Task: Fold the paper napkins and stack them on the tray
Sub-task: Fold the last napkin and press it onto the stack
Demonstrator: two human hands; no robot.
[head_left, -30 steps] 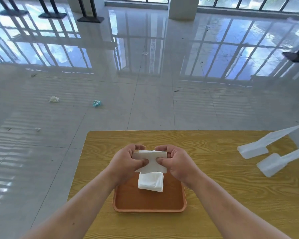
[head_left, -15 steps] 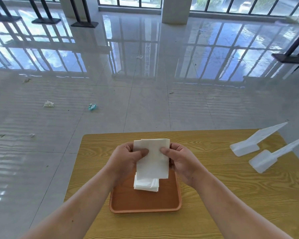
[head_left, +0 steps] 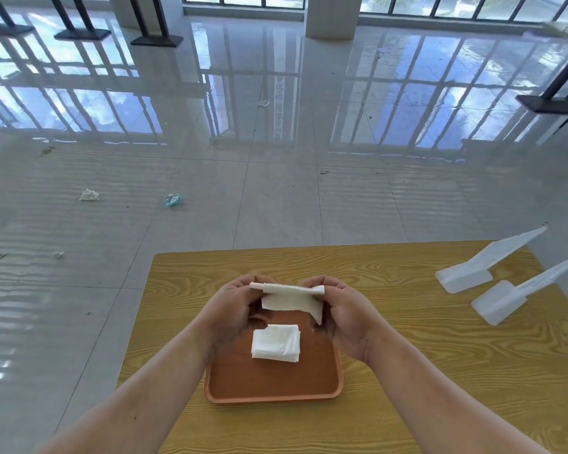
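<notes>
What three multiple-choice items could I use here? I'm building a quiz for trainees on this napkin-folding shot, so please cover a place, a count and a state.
1. Where does the stack of folded napkins lie?
A. On the bare table
B. In the tray
C. On the floor

2. How many white plastic holders stand at the table's right side?
A. One
B. Two
C. Four

3. How is the napkin in the hands?
A. Held in the air by both hands
B. Flat on the table
C. Crumpled in one fist

Answers:
1 B: the stack rests inside the orange tray.
2 B: one holder and a second holder show.
3 A: the left hand and right hand pinch its ends above the tray.
</notes>
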